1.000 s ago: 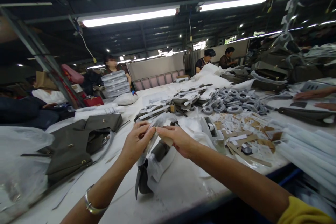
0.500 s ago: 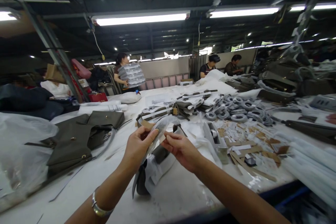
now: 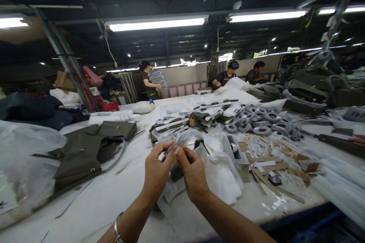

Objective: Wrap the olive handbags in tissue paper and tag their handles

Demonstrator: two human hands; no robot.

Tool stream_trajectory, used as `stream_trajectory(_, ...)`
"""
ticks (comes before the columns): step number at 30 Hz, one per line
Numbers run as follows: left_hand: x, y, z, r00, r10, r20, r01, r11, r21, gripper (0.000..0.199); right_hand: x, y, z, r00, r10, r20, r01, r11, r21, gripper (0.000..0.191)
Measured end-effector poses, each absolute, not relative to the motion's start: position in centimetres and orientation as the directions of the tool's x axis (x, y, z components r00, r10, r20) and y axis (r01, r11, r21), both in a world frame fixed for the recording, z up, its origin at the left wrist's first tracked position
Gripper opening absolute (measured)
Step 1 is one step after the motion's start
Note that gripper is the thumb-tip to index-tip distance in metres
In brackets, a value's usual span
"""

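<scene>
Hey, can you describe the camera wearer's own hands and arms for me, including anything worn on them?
The left hand and right hand are both bare, without gloves. A shiny, slim, silver-coloured bangle circles the left wrist area. The visible stretch of the right forearm is bare too, and no sleeve shows on either arm.
</scene>
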State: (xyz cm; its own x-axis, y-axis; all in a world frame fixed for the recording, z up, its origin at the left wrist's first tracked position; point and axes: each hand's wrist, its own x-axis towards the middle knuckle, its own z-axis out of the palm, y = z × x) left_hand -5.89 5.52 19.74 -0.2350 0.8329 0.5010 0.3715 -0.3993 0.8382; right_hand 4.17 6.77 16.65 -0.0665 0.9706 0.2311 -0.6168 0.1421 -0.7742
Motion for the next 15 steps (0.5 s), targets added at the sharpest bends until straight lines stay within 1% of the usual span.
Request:
stream_trajectory(4, -5.7, 5.1, 19.9, -0.220, 0.824, 0.523, 0.403, -0.411, 0.817, 0.028, 3.9, 7.1, 16.2, -0.016, 0.979, 0.202, -0.596, 0.153, -0.788, 0.029)
stream_trajectory(8, -6.2, 4.3, 20.5, -0.126, 0.832, 0.540, 0.423, -0.447, 0.788, 0.033, 3.8, 7.2, 15.9, 0.011, 0.978, 0.210, -0.585, 0.176, -0.791, 0.029)
stream_trajectory(11, -6.8, 3.9, 21.1, -0.073, 0.837, 0.543, 0.519, -0.433, 0.737, 0.031, 3.8, 7.2, 15.9, 0.005, 0.976, 0.217, -0.573, 0.181, -0.800, 0.031)
stream_trajectory(15, -7.2, 3.8, 22.1, -0.059, 0.817, 0.574, 0.673, -0.393, 0.627, 0.024, 3.9, 6.8, 16.4, -0.040, 0.975, 0.219, -0.564, 0.159, -0.810, 0.029)
